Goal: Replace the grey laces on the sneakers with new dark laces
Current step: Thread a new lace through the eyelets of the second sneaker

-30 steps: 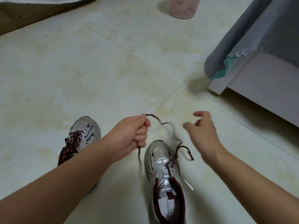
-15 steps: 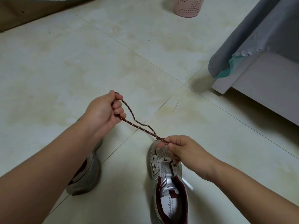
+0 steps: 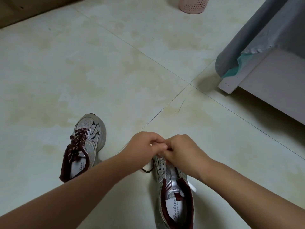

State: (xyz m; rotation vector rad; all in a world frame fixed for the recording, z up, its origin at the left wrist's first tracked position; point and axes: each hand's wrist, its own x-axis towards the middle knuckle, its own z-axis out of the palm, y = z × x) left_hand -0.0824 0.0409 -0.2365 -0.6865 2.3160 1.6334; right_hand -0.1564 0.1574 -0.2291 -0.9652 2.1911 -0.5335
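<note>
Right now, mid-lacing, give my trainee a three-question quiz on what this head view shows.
1. True or false: the left sneaker already carries a dark lace through its eyelets.
2. Where do the left hand and right hand meet? A) over the front of the right sneaker B) over the pink basket C) on the bare floor beside the grey furniture
3. Fill in: a loop of dark lace shows beside the right sneaker, under the ____ forearm.

Key: 1 true; 2 A; 3 left.
</note>
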